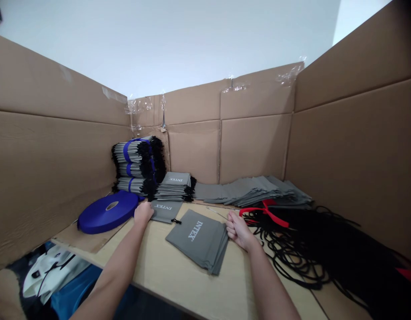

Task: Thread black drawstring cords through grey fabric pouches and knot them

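My left hand is closed at the left edge of a flat grey pouch printed INTEX, with a short black cord end at its lower right corner. My right hand is curled into a fist around a thin, light needle-like rod that points left. Between the hands lies a small fanned stack of grey INTEX pouches. Behind the left pouch stands a pile of pouches with black cords. Right of my right hand, a bundle of black cords is tied with a red strip.
A blue ribbon roll lies at the left of the wooden table. Blue-banded pouch bundles are stacked behind it. A spread row of grey pouches lines the back. Cardboard walls enclose three sides.
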Motion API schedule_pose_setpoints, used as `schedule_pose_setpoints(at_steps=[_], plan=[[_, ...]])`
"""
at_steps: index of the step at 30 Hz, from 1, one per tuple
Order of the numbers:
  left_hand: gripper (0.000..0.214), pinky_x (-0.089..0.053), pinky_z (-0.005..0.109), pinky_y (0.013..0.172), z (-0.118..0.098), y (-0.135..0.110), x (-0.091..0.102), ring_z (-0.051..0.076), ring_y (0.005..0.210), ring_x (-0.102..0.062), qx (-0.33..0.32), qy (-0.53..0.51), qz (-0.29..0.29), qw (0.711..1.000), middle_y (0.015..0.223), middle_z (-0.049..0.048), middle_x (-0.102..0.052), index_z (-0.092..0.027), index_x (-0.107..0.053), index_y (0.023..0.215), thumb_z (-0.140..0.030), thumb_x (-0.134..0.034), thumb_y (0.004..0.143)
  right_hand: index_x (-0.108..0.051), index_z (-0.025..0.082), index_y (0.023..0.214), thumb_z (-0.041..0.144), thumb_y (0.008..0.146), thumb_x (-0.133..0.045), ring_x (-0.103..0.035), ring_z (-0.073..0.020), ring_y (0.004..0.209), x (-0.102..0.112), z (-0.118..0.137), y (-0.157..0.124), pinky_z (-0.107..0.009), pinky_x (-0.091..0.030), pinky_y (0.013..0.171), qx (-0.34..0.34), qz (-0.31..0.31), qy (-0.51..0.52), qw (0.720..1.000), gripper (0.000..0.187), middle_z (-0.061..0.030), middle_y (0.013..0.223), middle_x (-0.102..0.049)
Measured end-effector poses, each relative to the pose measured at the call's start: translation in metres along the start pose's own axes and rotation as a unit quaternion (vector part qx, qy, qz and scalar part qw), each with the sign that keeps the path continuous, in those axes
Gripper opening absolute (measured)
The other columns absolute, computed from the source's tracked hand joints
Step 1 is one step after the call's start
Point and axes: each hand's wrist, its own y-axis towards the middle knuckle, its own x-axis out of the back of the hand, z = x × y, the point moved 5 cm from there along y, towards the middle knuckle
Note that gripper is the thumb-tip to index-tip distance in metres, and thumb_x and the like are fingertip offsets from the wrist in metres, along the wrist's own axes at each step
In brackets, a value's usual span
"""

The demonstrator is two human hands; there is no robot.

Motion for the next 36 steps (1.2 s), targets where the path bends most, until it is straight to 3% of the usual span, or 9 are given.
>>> schedule_pose_setpoints(at_steps=[3, 8, 17, 28, 32, 36], plan=[[0.021, -0.049, 0.036, 0.078, 0.003, -0.001, 0.002, 0.017, 0.089, -0.059, 0.014, -0.006, -0.019, 1.000, 0.098, 0.0055, -0.061, -0.015, -0.058, 0.100, -0.030, -0.051, 0.088, -0.044, 0.016, 0.063, 0.036, 0.091, -0.046, -0.018, -0.0007, 0.030, 0.004, 0.000, 0.003, -0.014, -0.014, 0.027, 0.017, -0.015, 0.001, 1.000, 0.035, 0.0135, 0.045, -0.026], [0.019, -0.049, 0.033, 0.075, 0.006, -0.002, 0.004, 0.016, 0.085, -0.060, 0.018, -0.017, -0.048, 0.999, 0.091, 0.0039, -0.061, -0.015, -0.059, 0.094, -0.031, -0.051, 0.088, -0.034, 0.020, 0.058, 0.038, 0.087, -0.048, -0.019, -0.0013, 0.029, 0.009, 0.001, 0.008, -0.013, -0.015, 0.028, 0.059, -0.038, 0.003, 0.998, 0.038, 0.0134, 0.041, -0.024], [0.019, -0.047, 0.030, 0.072, 0.006, -0.002, 0.006, 0.014, 0.079, -0.059, 0.010, -0.028, -0.093, 0.995, 0.085, 0.0028, -0.062, -0.015, -0.060, 0.088, -0.032, -0.050, 0.088, -0.030, 0.023, 0.058, 0.043, 0.076, -0.060, -0.018, -0.0018, 0.029, 0.008, 0.004, 0.008, -0.013, -0.017, 0.027, 0.071, -0.027, -0.003, 0.997, 0.040, 0.0123, 0.038, -0.028], [0.022, -0.046, 0.032, 0.074, 0.000, -0.004, 0.006, 0.015, 0.081, -0.058, -0.018, -0.020, -0.080, 0.996, 0.085, 0.0028, -0.061, -0.015, -0.059, 0.086, -0.034, -0.049, 0.088, -0.026, 0.023, 0.054, 0.051, 0.070, -0.061, -0.011, -0.0024, 0.031, 0.008, 0.012, 0.007, -0.016, -0.015, 0.028, 0.113, -0.041, -0.078, 0.990, 0.048, 0.0135, 0.040, -0.019], [0.022, -0.046, 0.033, 0.074, -0.002, -0.006, 0.008, 0.015, 0.080, -0.058, -0.020, -0.022, -0.070, 0.997, 0.085, 0.0029, -0.060, -0.014, -0.059, 0.087, -0.034, -0.049, 0.088, -0.025, 0.024, 0.054, 0.052, 0.070, -0.057, -0.012, -0.0047, 0.032, 0.004, 0.018, -0.005, -0.020, -0.013, 0.031, 0.176, -0.088, -0.151, 0.969, 0.045, 0.0122, 0.040, -0.018], [0.022, -0.045, 0.032, 0.073, -0.003, -0.010, 0.011, 0.015, 0.078, -0.058, -0.020, -0.023, -0.068, 0.997, 0.081, 0.0023, -0.061, -0.015, -0.059, 0.084, -0.034, -0.049, 0.088, -0.033, 0.024, 0.054, 0.045, 0.072, -0.056, -0.024, -0.0093, 0.037, 0.000, 0.034, -0.038, -0.024, -0.017, 0.037, 0.256, -0.159, -0.259, 0.918, 0.036, 0.0078, 0.040, -0.025]])
